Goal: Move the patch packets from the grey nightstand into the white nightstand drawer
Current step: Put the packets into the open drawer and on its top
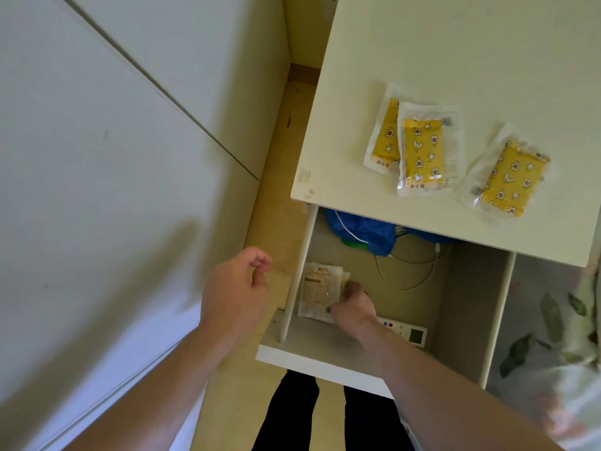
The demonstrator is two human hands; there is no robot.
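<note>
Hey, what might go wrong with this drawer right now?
The right hand is setting pale packets down beside a loose cable; pulling out might snag it. The open drawer juts toward the legs, so a knee may bump it. Three yellow packets on top might be forgotten.

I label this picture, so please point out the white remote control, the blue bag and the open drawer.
white remote control (410,333): head view, on its body near the small screen.
blue bag (364,230): head view, on its crumpled middle.
open drawer (312,359): head view, on its front panel's top edge.

Three packets (422,148) lie on the nightstand top (455,60), above its open drawer (455,304).
</note>
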